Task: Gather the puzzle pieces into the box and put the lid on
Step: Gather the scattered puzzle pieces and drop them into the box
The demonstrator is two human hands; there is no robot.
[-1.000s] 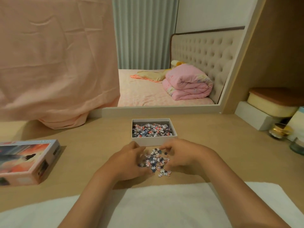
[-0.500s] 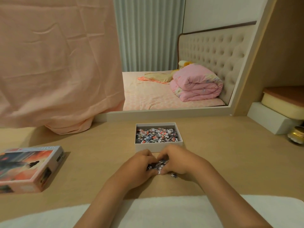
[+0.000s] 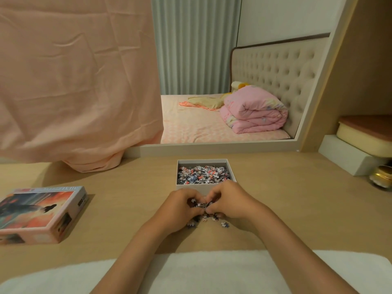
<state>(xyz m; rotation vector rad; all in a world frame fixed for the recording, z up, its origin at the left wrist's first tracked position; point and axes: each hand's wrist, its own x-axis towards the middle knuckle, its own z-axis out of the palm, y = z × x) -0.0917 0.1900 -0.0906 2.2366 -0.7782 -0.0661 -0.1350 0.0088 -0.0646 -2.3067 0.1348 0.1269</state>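
Note:
A white open box (image 3: 180, 187) stands on the wooden desk, holding several small puzzle pieces (image 3: 202, 175). Just in front of it, my left hand (image 3: 180, 205) and my right hand (image 3: 228, 201) are cupped together with curled fingers round a clump of puzzle pieces (image 3: 199, 204). A few loose pieces (image 3: 224, 224) lie on the desk under and beside my hands. The picture-printed lid (image 3: 40, 213) lies flat at the left of the desk.
A pink cloth (image 3: 74, 92) hangs over the mirror at the back left. White and cream boxes (image 3: 350, 153) and a gold-lidded jar (image 3: 381, 177) stand at the right. A white towel (image 3: 201, 272) covers the near desk edge.
My hands have drawn together from either side of the spread pieces, scooped them into a clump and lifted it slightly toward the box. A few pieces stayed on the desk.

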